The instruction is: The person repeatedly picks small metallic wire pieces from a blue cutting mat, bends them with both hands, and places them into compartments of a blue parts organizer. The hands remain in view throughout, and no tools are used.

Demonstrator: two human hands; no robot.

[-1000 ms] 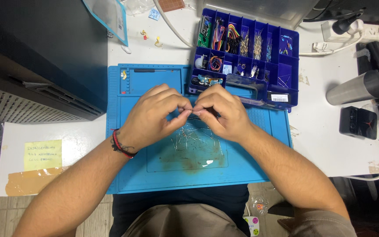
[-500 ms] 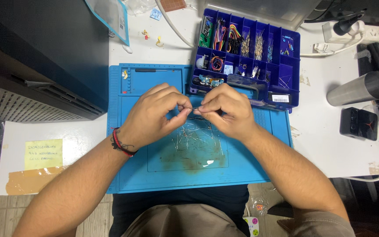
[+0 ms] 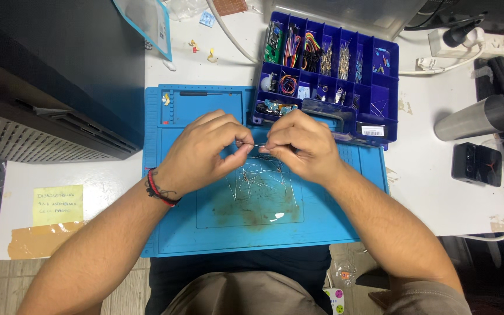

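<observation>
My left hand [image 3: 202, 154] and my right hand [image 3: 298, 146] meet over the blue work mat [image 3: 188, 233], fingertips pinched on the two ends of a thin metal-legged component [image 3: 256, 145] held level between them. Under the hands a loose pile of several thin wire leads [image 3: 261, 181] lies on the mat's stained centre. A red and black band circles my left wrist.
A blue compartment box [image 3: 380, 87] of small electronic parts stands behind the mat at the right. A metal cylinder [image 3: 476, 118] and a black block [image 3: 476, 163] lie at the right. A dark cabinet [image 3: 48, 81] fills the left; a yellow note [image 3: 58, 205] is below it.
The hands have drawn slightly apart, showing more of the thin lead between the fingertips. Nothing else has moved.
</observation>
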